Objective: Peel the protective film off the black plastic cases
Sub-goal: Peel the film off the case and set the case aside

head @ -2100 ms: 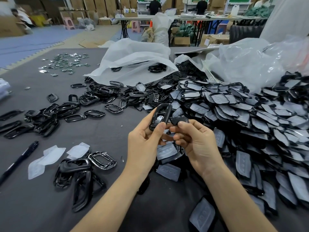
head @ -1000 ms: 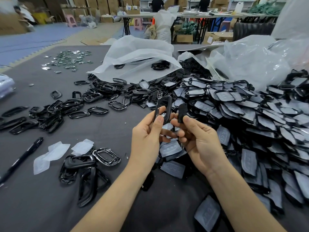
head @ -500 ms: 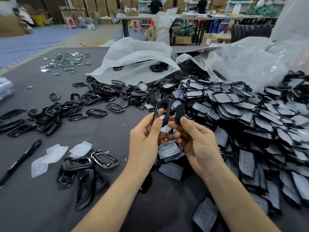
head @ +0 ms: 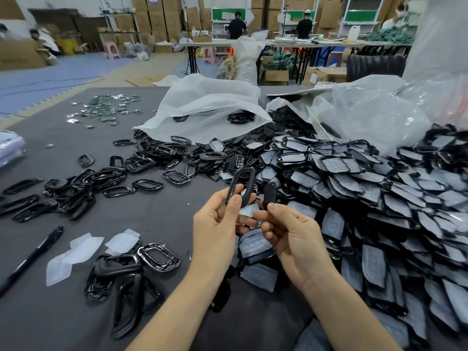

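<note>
A dark grey worktop (head: pixel 157 224) fills a warehouse room. Cartons are stacked along the back wall, and people (head: pixel 236 25) stand at benches there.

At the near left lie a black pen (head: pixel 33 257) and a few peeled films (head: pixel 76 252). Just beside them is a small cluster of bare black frames (head: pixel 131 272). A looser spread of frames (head: pixel 83 186) sits farther back, and small shiny pieces (head: pixel 109 110) are scattered near the far edge.

In the middle, the left hand (head: pixel 215 224) pinches a ring-shaped black case frame (head: pixel 241 186) upright between thumb and fingers. Close beside it, the right hand (head: pixel 293 234) pinches a small black piece (head: pixel 269 192) between thumb and forefinger. Whether any film still clings to either part cannot be told.

The step seems to be checking or separating one case. It would go best with the frame held by its edges, so a nail can catch a film corner and draw it off low and slowly. The bare part would then go left with the stripped frames.

To the right rises a large heap of film-covered cases (head: pixel 367 198). A white bag (head: pixel 210 107) and a clear bag (head: pixel 374 110) lie behind it. Most of the work looks undone.
</note>
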